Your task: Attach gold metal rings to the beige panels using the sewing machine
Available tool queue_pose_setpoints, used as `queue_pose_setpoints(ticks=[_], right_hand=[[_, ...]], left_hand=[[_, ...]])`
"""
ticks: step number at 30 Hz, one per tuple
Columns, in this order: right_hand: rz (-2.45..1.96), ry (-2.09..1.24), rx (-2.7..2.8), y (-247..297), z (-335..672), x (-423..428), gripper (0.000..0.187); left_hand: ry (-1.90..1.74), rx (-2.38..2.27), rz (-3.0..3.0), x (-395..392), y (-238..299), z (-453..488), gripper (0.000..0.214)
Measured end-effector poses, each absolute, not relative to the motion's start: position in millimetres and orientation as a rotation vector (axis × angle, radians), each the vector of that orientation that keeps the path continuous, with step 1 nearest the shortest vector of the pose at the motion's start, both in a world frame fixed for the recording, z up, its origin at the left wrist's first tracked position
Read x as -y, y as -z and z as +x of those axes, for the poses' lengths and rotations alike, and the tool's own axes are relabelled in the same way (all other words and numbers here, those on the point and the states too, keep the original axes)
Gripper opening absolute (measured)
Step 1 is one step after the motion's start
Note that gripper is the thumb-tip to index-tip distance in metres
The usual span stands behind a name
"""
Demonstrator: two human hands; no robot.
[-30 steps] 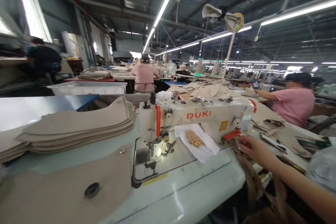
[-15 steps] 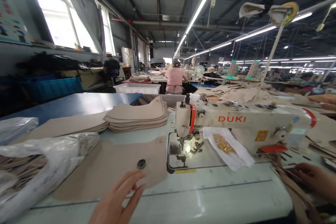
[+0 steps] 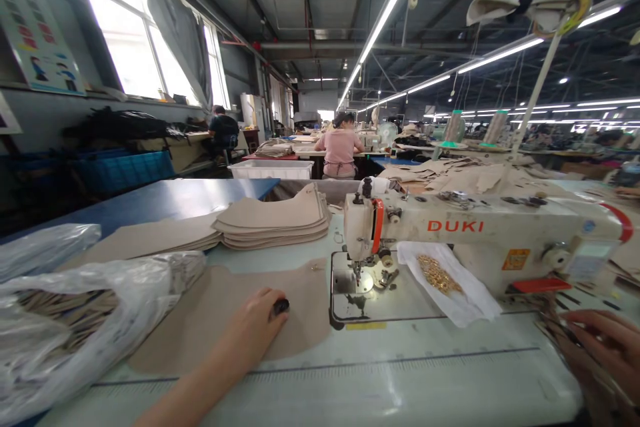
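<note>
Fingers (image 3: pixel 266 308) of my left hand (image 3: pixel 253 330) rest unclenched on the black round disc (image 3: pixel 281 307) atop the tan fabric panel (image 3: pixel 210 320), tabletop's (image 3: pixel 400 373) front edge; right hand (image 3: pixel 603 347) grip unclear; a sideways push may skid the panel.

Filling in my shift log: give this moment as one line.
left hand: fingertips at black button on tan fabric piece | right hand: on brown strips at table edge | sewing machine: untouched

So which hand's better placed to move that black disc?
Left, probably: left hand rests on the tan panel, fingertips at the black disc; right hand is at the table's right edge, on brown strips.
</note>
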State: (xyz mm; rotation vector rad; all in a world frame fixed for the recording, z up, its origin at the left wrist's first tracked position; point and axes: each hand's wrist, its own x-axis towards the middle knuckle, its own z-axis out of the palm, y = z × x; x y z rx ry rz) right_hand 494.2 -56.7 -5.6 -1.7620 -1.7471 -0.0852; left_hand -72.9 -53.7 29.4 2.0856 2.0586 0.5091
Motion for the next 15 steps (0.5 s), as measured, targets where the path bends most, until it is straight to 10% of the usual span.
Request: queue_pose_setpoints(ticks=[15], right_hand=[[-1.345,-0.205,1.929,-32.6,349.5,84.1,0.021]], left_hand=[[-1.074,-1.844,1.752,45.1,-29.3,-91.4,0.029]])
